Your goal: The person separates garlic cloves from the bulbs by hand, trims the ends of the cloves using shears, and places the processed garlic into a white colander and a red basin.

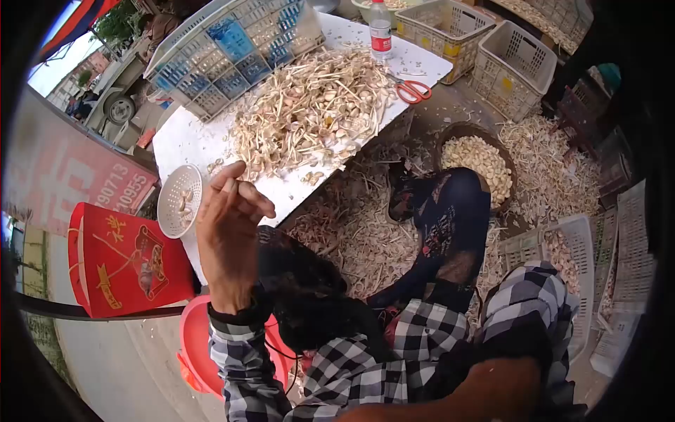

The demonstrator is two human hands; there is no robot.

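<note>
My left hand (228, 228) is raised over the near left edge of the white table (169, 144). Its fingers are loosely bent and apart, and I see nothing held in them. Just left of it, a white colander (181, 200) contains a few garlic cloves (184, 204). Beyond the hand, a heap of garlic cloves with dry stalks and skins (309, 105) covers much of the tabletop. Scissors with orange handles (412, 91) lie at the heap's right side. My right forearm crosses the bottom of the view, with its hand out of frame.
A blue-grey crate (204, 91) and a bottle (380, 32) stand on the table. A red gift bag (126, 260) and a red basin (200, 344) are at left. A basket of pale cloves (478, 165), plastic crates (513, 70) and scattered stalks (541, 162) are at right.
</note>
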